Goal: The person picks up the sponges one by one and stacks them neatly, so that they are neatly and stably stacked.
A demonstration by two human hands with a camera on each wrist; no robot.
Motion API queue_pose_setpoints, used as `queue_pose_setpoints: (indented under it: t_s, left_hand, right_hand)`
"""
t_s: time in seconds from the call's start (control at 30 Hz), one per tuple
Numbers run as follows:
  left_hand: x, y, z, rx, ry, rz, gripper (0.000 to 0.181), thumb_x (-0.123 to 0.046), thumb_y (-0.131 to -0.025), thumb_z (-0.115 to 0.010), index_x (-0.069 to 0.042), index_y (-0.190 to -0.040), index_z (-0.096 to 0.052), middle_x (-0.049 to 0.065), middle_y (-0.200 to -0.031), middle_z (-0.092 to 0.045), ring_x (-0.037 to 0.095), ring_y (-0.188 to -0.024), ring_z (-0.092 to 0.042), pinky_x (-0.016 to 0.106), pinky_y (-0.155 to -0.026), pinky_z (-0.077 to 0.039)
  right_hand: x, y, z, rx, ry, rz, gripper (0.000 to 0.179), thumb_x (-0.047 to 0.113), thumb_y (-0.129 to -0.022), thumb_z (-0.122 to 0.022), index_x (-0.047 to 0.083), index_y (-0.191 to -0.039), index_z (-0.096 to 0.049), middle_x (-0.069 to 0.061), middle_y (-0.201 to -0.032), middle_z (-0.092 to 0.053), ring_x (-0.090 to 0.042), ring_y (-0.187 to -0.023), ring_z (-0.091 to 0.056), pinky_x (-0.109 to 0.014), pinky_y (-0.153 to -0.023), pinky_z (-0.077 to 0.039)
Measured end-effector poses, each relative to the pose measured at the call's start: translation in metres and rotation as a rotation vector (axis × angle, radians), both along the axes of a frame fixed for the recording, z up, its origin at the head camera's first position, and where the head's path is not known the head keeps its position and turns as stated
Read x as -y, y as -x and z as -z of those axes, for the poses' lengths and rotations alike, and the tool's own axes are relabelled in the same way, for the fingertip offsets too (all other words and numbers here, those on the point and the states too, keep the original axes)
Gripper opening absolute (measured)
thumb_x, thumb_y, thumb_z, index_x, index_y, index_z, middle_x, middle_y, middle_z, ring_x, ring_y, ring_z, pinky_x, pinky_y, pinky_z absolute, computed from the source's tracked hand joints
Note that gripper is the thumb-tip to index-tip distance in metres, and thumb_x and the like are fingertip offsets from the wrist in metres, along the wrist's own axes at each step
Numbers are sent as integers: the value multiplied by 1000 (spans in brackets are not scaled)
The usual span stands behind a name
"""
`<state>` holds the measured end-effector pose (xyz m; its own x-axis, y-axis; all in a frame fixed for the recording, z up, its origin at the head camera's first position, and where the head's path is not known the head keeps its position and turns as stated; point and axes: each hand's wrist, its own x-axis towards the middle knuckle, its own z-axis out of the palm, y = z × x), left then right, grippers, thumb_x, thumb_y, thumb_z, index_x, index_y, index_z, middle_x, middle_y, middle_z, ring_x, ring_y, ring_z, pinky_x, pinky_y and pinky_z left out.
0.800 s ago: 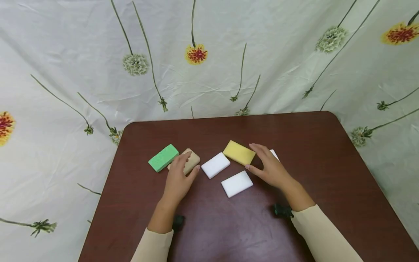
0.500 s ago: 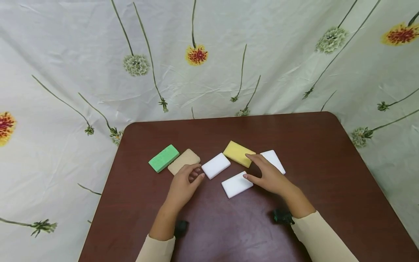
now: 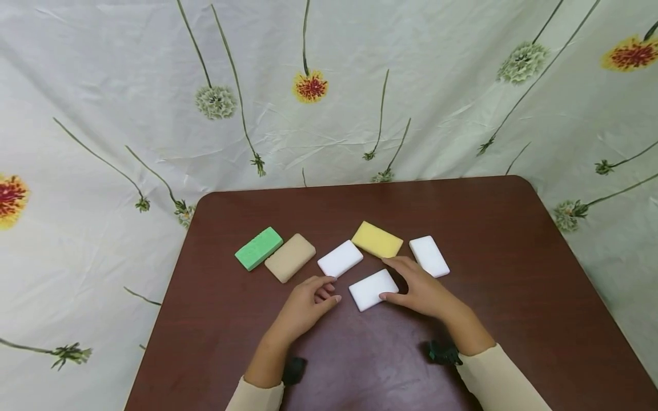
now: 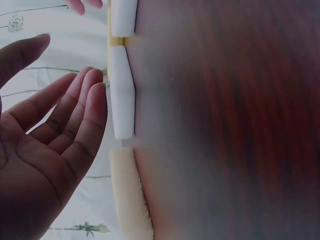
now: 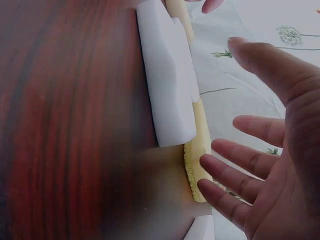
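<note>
Six-sided flat sponges lie apart or close together on the table: a green sponge [image 3: 259, 249], a tan sponge [image 3: 290, 258], a yellow sponge [image 3: 377, 240] and several white ones. My left hand [image 3: 307, 308] hovers near the lower edge of the middle white sponge [image 3: 340, 259], fingers loosely bent and nothing in them; the left wrist view shows a gap beneath its palm. Over the right end of the nearest white sponge [image 3: 373, 290], my right hand [image 3: 424, 288] spreads thumb and fingers. In the right wrist view its fingers [image 5: 237, 177] hold nothing. Another white sponge [image 3: 429, 256] lies behind that hand.
The dark reddish-brown table [image 3: 493, 228] has rounded far corners. A pale flower-printed cloth [image 3: 329, 131] hangs behind it and down its sides. Dark wrist cameras sit under both wrists, one of them [image 3: 442, 353] at the right sleeve.
My left hand has moved right and nearer, off the tan sponge. The right hand has shifted slightly nearer, from the yellow sponge to above the nearest white one. The sponges stay put.
</note>
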<state>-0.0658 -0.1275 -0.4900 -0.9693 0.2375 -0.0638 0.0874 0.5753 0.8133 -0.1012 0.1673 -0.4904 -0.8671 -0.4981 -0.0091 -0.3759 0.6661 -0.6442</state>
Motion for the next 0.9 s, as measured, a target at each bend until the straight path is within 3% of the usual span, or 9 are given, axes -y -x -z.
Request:
queue_pose_setpoints:
  t_s: [0.23,0.47,0.9]
  left_hand:
    - [-4,-2,6,36,-12,59,45,-21,-91,-76,-4,-132,-65,6,-110,-69,14,-95,-67,27,-82,-57]
    - [-4,-3,9,69,-12,69,49,-21,-91,-76,-4,-135,-62,6,-113,-69,15,-99,-68,30,-86,-57]
    - [-5,1,17,122,-11,96,56,-21,-90,-76,-1,-139,-58,8,-119,-70,20,-104,-70,31,-88,-55]
  right_hand:
    - [1,-3,5,17,7,-10,82,39,-84,-82,9,-151,-45,-15,-148,-48,-35,-137,-49,-55,-107,-45]
    - [-1,-4,10,75,-23,-12,84,32,-85,-83,8,-154,-41,-18,-152,-43,-37,-141,-45,-55,-110,-43]
    - [8,-2,16,8,-64,-22,75,16,-85,-81,3,-150,-45,-22,-148,-48,-38,-137,-47,-53,-108,-45]
